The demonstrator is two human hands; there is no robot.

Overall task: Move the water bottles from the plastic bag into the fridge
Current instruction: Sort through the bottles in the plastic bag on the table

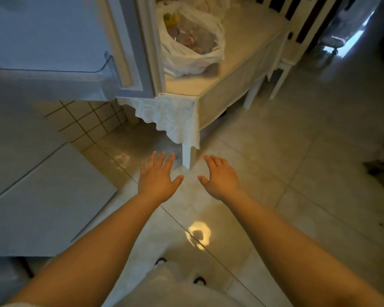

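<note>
A white plastic bag (193, 41) stands open on the table (242, 69) at the top middle, with bottle shapes showing dimly inside it. The fridge door (129, 47) hangs open at the upper left, its clear door shelf (53, 69) showing. My left hand (156, 176) and my right hand (220, 176) are stretched out side by side over the floor, palms down, fingers straight and spread. Both hold nothing and are well below and in front of the bag.
A lace tablecloth (175, 120) hangs over the table corner above its white leg (187, 156). White chairs (284, 63) stand at the table's far side. White cabinet fronts (31, 196) fill the left. Dark items (381, 165) lie on the tiled floor at right.
</note>
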